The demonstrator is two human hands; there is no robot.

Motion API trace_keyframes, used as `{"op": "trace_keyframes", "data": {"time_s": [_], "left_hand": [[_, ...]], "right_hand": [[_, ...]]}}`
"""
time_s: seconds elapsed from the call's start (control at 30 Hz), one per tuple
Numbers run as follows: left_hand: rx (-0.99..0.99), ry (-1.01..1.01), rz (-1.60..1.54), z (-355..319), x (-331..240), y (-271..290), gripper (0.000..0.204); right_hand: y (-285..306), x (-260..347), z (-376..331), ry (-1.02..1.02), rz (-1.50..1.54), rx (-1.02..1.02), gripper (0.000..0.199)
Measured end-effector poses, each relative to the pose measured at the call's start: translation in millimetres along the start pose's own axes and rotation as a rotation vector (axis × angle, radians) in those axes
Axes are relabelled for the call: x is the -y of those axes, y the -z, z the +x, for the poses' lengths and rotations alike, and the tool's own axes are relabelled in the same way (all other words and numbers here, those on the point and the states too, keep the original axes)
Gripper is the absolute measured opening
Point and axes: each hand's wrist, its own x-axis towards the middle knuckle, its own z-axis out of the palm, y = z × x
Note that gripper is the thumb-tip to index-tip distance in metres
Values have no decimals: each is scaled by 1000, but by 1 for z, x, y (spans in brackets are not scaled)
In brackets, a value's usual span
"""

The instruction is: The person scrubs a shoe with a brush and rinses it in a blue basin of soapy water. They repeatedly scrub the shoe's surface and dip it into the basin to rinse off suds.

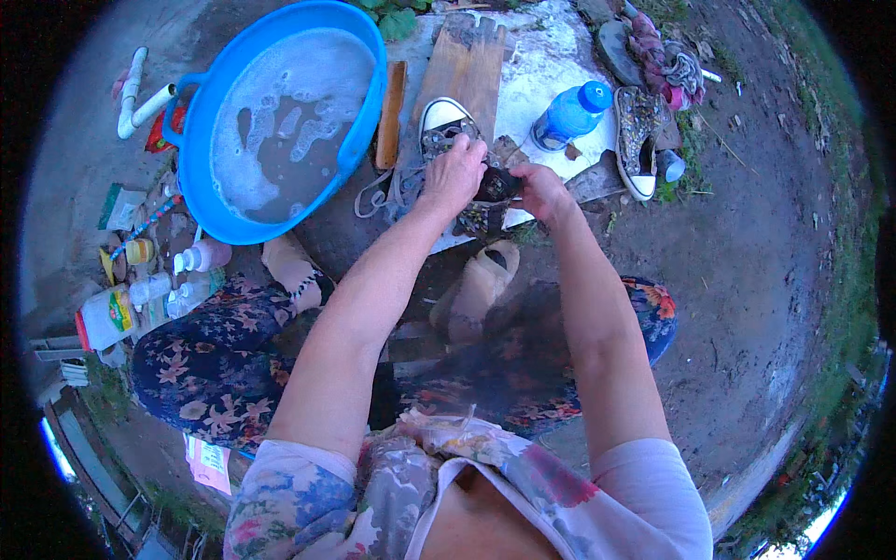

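Basin: a blue tub of grey, foamy water stands at the left, just beside the washing spot and within reach of the left arm
Bottles: several plastic bottles and a jar lie on the ground below the tub, near the left knee
Board: a wooden plank lies beyond the hands, with a pale slab to its right
Shoe in hand: a dark patterned sneaker with a white toe cap rests on the near end of the plank, toe away from the person, laces trailing to the left
Left hand: the left hand lies on top of the sneaker, fingers curled down over its upper and pressed close together, gripping it
Right hand: the right hand is at the heel end, fingers bent round a small dark thing; I cannot tell whether it is a brush or part of the shoe
Doing it well: as I judge it, the left hand should press the shoe firmly onto the board so it does not slide, while the right works in short strokes along the fabric
Other shoe: the matching sneaker lies on its side at the right, apart from both hands
Blue bottle: a blue water bottle lies on the slab between the two shoes
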Motion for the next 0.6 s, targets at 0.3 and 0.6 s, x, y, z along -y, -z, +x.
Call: {"op": "trace_keyframes", "data": {"time_s": [0.3, 0.6], "left_hand": [[135, 30, -32, 0, 30, 8, 15], [186, 282, -72, -20, 31, -20, 31]], "right_hand": [[-20, 12, -10, 447, -904, -308, 21], [-61, -33, -9, 499, -1283, -543, 39]]}}
